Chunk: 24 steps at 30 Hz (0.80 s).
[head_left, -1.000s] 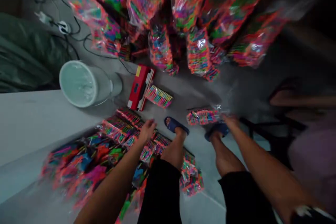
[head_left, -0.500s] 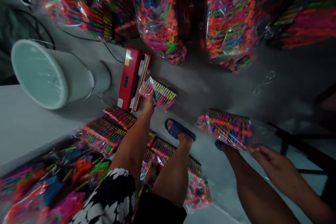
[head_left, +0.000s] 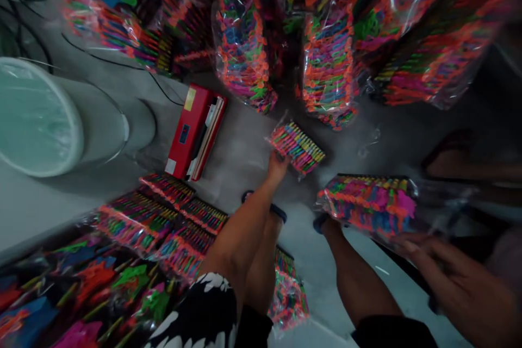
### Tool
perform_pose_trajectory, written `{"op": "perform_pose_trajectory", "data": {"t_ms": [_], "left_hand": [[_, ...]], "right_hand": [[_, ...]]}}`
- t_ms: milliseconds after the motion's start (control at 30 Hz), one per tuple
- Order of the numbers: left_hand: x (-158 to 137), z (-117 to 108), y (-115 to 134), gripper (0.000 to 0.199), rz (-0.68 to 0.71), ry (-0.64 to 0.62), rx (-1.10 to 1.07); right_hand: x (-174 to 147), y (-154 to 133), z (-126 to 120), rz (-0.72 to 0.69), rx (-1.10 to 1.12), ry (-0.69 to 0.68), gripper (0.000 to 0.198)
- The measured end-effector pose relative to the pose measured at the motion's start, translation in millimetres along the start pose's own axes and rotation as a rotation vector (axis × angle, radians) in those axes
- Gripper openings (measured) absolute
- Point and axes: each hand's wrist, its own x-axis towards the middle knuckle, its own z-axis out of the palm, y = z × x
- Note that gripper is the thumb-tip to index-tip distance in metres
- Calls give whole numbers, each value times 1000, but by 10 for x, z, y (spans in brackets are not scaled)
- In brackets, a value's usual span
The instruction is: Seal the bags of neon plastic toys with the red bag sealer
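Observation:
My left hand is closed on one end of a small clear pack of colourful plastic sticks, held above the floor in the middle of the view. At the right, my right hand pinches the lower edge of a larger clear plastic bag. Rows of bright plastic pieces with dark and yellow ends fill that bag, and its loose film trails off to the right. Just left of the small pack stands a red bag sealer, apart from both hands.
A white bucket lies or leans at the left. Several filled bags line the far side. More packs are laid out at lower left beside my legs. A black cord runs to the sealer. Another person's foot shows at right.
My left hand has carried the small pack rightward, away from the sealer and closer to the larger bag. My right hand looks nearer, and the larger bag has turned somewhat.

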Motion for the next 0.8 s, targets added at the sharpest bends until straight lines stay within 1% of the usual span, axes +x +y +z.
{"op": "perform_pose_trajectory", "data": {"t_ms": [33, 67, 100, 133, 167, 200, 233, 267, 300, 333, 367, 400, 500, 533, 600, 667, 700, 733, 800], "left_hand": [[-216, 16, 124, 49, 12, 25, 37], [-478, -24, 270, 48, 77, 31, 49], [-780, -120, 432, 47, 190, 4, 36], [-1113, -263, 602, 48, 354, -60, 7], [-1462, -438, 773, 56, 543, -169, 23], [-1811, -628, 938, 67, 721, -289, 66], [-2145, -814, 1092, 82, 846, -380, 133], [-2446, -983, 1235, 95, 912, -384, 210], [-2701, -1129, 1366, 106, 958, -349, 277], [-2904, -1255, 1489, 113, 988, -286, 332], [-3054, -1370, 1608, 114, 1009, -204, 369], [-3159, -1485, 1726, 109, 1024, -124, 389], [-3351, -1917, 2087, 80, 1063, 75, 348], [-3417, -2099, 2199, 72, 1077, 117, 317], [-3583, -2498, 2384, 59, 1113, 150, 263], [-3773, -2895, 2501, 49, 1133, 164, 254], [-3862, -3078, 2536, 44, 1134, 181, 261], [-3941, -3246, 2556, 40, 1131, 206, 266], [-4055, -3535, 2565, 31, 1098, 255, 269]], "right_hand": [[24, -184, -58, -29, 13, -27, 34], [49, -379, -100, -66, 29, -53, 34], [70, -575, -128, -109, 50, -70, 34], [83, -766, -145, -152, 69, -81, 34], [82, -953, -154, -193, 87, -87, 33], [64, -1137, -160, -237, 104, -90, 32], [25, -1325, -163, -281, 118, -91, 30], [-34, -1520, -166, -326, 128, -92, 29], [-115, -1725, -170, -374, 134, -91, 29], [-213, -1941, -176, -425, 134, -90, 29], [-328, -2165, -186, -479, 129, -89, 28], [-456, -2394, -199, -532, 114, -88, 25], [-874, -3065, -263, -671, 33, -94, 15], [-1012, -3268, -292, -712, -4, -105, 13], [-1264, -3627, -359, -805, -73, -140, 13], [-1457, -3908, -446, -922, -88, -199, 11], [-1520, -4016, -497, -976, -61, -223, 11], [-1554, -4100, -550, -1015, -13, -235, 10], [-1514, -4193, -634, -1041, 89, -208, 8]]}}
